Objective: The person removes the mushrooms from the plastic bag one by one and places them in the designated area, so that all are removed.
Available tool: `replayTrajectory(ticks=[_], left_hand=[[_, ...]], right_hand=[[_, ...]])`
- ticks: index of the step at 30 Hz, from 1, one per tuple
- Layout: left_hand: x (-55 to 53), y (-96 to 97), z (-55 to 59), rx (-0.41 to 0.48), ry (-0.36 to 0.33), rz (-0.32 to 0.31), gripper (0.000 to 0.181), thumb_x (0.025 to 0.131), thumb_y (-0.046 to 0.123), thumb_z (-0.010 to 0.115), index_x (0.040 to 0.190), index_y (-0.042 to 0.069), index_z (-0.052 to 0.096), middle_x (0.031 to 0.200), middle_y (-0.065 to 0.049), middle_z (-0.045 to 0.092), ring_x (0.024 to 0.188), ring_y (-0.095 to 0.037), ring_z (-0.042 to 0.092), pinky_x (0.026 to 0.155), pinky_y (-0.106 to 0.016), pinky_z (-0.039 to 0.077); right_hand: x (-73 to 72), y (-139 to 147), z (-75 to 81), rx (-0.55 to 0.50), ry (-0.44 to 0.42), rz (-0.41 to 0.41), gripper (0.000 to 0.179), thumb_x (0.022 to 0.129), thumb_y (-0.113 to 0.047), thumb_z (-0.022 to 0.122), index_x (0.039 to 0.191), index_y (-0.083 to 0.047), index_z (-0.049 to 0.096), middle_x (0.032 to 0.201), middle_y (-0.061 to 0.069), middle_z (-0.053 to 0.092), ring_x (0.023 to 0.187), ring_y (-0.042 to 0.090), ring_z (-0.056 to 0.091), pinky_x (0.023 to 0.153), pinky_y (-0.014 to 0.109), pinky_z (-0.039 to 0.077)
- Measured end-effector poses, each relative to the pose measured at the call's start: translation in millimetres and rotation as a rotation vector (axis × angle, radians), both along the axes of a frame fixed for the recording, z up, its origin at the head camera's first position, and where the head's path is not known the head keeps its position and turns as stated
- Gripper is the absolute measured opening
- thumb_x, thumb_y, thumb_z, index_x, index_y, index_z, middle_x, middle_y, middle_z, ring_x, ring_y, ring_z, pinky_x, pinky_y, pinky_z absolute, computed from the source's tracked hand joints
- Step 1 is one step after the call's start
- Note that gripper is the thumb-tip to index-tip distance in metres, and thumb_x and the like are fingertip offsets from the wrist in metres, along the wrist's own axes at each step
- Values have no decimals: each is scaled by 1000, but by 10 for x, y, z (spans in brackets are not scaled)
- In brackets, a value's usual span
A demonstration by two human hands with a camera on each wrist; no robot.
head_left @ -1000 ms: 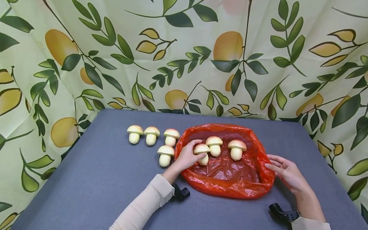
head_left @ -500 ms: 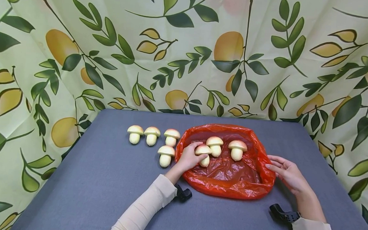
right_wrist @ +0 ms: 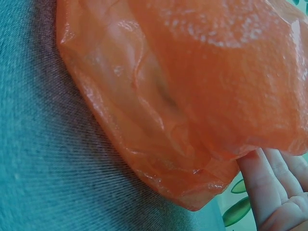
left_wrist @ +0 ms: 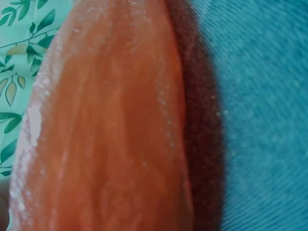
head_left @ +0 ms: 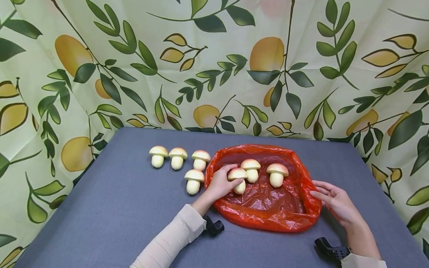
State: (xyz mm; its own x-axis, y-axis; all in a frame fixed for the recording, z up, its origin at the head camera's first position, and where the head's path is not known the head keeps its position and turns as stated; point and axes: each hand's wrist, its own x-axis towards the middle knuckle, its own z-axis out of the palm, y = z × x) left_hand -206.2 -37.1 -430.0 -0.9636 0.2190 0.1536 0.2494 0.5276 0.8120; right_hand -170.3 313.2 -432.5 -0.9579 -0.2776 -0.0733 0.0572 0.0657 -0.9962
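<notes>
Pinching a mushroom [head_left: 236, 173] between thumb and fingers, our left hand [head_left: 220, 184] is inside the red bag [head_left: 264, 223], at nine o'clock. It seems best to pinch gently, rest the mushroom on the bottom before letting go, and not drag the floppy rim. Our right hand [head_left: 339, 203] touches the rim at three o'clock — we can't tell if it grips. One mate [head_left: 250, 165] lies at eleven o'clock, another mate [head_left: 276, 179] near one. Four loose mushrooms [head_left: 193, 186] sit on the table [head_left: 121, 214], outside toward nine and ten. We see no words or labels — none we can read.
</notes>
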Motion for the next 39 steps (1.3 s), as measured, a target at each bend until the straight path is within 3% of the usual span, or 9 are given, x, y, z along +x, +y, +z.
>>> replayTrajectory(ticks=[13,20,25,32,39], left_hand=[[60,-76,122,69,-8,-17,50,87,20,71,130,1,56,131,-18,62,121,-30,59,104,-46,47],[99,-158,162,107,-57,-11,51,87,22,71,132,4,56,132,-15,62,119,-27,59,104,-44,47],[132,-217,187,141,-65,-17,52,87,23,71,133,3,55,131,-14,63,118,-25,59,104,-42,47],[184,-302,242,269,-98,-43,51,87,12,70,133,-1,54,133,-17,60,122,-27,58,105,-40,47],[237,-392,266,275,-82,-55,50,87,11,70,133,-2,54,133,-18,60,121,-28,58,106,-43,47]], right_hand=[[-8,7,12,35,-18,-6,33,97,-8,53,105,-38,63,97,-22,72,84,-2,69,71,15,57],[-10,20,12,47,-15,-7,33,97,-8,53,105,-38,63,97,-22,72,84,-2,69,71,15,57],[-3,21,6,23,-3,7,33,97,-6,52,106,-37,63,98,-21,73,83,-2,69,70,15,57],[1,18,7,16,-2,11,33,97,-6,52,106,-36,63,98,-21,73,83,-1,69,70,15,57],[3,14,12,4,-10,5,33,97,-6,52,105,-36,64,97,-20,73,83,-1,69,70,15,57]])
